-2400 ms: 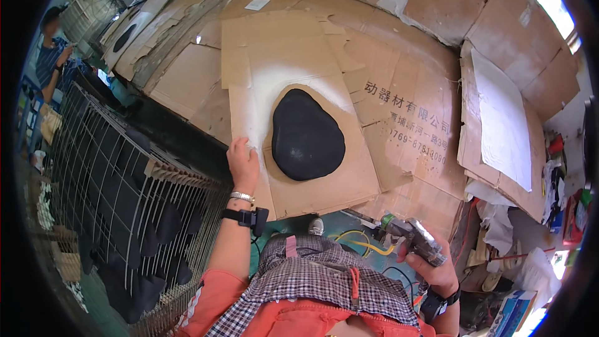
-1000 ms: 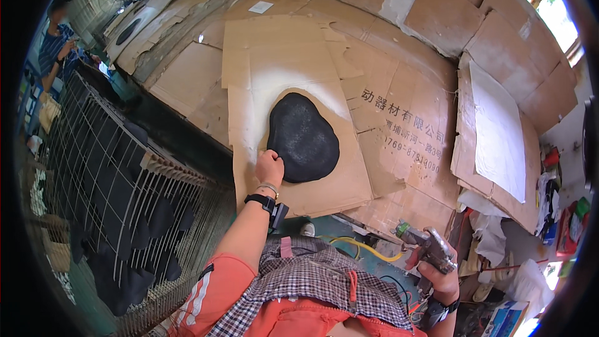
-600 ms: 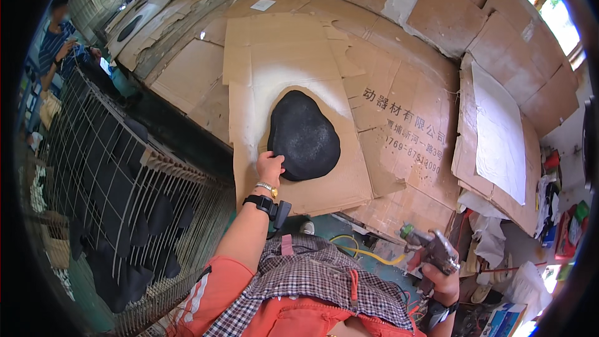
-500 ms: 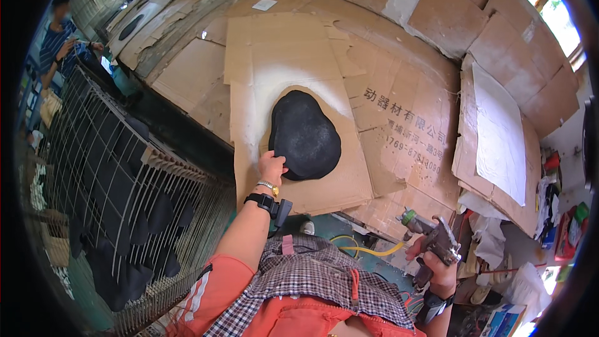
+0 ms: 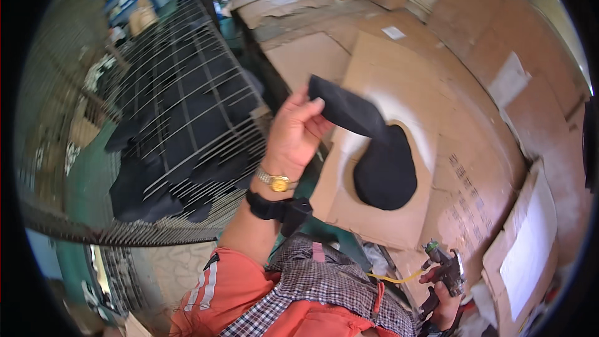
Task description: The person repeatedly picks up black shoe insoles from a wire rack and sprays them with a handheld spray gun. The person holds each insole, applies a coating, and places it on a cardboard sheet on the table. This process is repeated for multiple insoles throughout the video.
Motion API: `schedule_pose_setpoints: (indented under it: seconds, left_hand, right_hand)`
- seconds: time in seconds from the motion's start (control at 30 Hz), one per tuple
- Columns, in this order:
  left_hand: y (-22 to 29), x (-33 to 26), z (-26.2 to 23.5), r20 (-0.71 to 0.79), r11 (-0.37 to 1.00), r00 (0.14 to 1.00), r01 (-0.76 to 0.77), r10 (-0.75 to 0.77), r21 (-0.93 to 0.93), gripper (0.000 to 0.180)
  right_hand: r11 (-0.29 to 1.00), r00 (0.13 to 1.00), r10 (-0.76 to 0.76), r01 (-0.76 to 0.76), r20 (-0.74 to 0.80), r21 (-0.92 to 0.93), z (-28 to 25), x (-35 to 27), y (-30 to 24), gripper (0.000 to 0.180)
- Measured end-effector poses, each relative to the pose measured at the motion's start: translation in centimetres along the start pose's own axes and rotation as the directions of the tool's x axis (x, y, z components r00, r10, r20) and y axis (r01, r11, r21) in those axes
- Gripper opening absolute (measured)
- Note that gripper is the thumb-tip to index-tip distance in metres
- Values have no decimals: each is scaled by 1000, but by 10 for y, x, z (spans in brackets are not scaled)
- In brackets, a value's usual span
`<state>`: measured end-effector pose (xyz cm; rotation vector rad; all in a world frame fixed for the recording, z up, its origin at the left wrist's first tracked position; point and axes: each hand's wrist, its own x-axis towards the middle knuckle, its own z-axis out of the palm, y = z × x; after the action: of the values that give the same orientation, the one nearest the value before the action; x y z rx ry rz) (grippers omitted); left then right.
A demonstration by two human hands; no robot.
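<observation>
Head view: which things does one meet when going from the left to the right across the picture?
Wire rack with black pieces → left hand gripping the black sheet's lifted end → black sheet on the cardboard → spray gun in the right hand → white panel.

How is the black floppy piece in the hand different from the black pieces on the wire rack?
The black floppy sheet is lifted at one end by the left hand, partly over the brown cardboard; the black pieces on the wire rack lie flat and untouched. The sheet is one large piece; those are several smaller ones. Both are black.
</observation>
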<state>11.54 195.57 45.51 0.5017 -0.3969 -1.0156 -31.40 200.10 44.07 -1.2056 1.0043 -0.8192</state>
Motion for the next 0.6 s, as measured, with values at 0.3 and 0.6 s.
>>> schedule_pose_setpoints:
  seconds: [0.3, 0.6]
  left_hand:
    - [143, -96, -86, -342, 796, 725, -485, 598, 363, 29]
    - [136, -106, -134, -468, 807, 658, -474, 590, 351, 24]
  right_hand:
    - [997, 972, 29, -12, 231, -72, 31, 46, -3, 64]
    - [996, 962, 39, -15, 269, -93, 50, 57, -12, 51]
